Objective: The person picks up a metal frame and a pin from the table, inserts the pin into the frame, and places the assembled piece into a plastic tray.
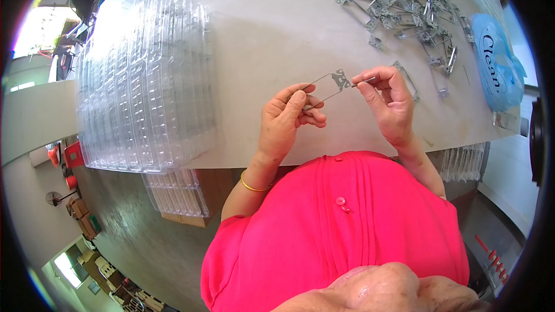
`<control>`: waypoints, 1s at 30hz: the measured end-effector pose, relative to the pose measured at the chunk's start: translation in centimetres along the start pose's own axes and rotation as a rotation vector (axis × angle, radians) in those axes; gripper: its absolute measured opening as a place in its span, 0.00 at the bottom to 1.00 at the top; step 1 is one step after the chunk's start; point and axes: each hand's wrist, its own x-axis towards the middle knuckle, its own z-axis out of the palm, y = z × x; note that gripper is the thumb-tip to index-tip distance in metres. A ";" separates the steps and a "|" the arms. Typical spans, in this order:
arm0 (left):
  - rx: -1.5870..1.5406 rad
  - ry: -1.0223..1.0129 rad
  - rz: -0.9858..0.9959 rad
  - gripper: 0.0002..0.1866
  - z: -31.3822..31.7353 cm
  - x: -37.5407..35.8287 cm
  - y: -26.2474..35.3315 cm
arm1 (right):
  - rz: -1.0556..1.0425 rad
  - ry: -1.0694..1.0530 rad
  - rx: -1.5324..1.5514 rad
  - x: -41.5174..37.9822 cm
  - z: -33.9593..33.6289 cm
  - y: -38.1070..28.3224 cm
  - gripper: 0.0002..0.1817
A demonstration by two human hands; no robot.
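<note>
The left hand (291, 110) is closed around the near end of a wire frame (327, 99), with the thumb pressed on top. The frame pokes out toward 2 o'clock from that hand, and at its far end is a small gray metal plate (340, 80) with holes in it. The right hand (391, 104) is at 3 o'clock from the left one. Its thumb and finger pinch a thin dark rod (362, 82), which points at 9 o'clock, right at the plate. I cannot tell if the rod and the plate touch. The fingers hide part of the rod, and the left hand hides the near end of the frame. One more metal piece (406, 78) lies on the worktop (272, 29) just past the right hand, partly behind it. At 1 o'clock from there is a big messy pile of metal parts (413, 14). The top of the picture cuts it off, and the parts are too tangled to count. Clear plastic trays (147, 92) are stacked at 9 o'clock, and bright shine makes their top left part hard to see.
</note>
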 end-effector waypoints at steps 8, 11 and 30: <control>0.148 0.010 0.069 0.18 0.8 -0.6 0.4 | -0.214 -0.034 -0.378 -0.1 0.1 0.1 0.09; 0.214 0.008 0.112 0.18 1.0 -0.8 0.3 | -0.301 -0.038 -0.463 -0.1 0.1 0.5 0.09; 0.020 -0.088 0.070 0.18 0.2 -1.3 0.3 | -0.305 -0.052 -0.417 -0.5 0.4 0.4 0.16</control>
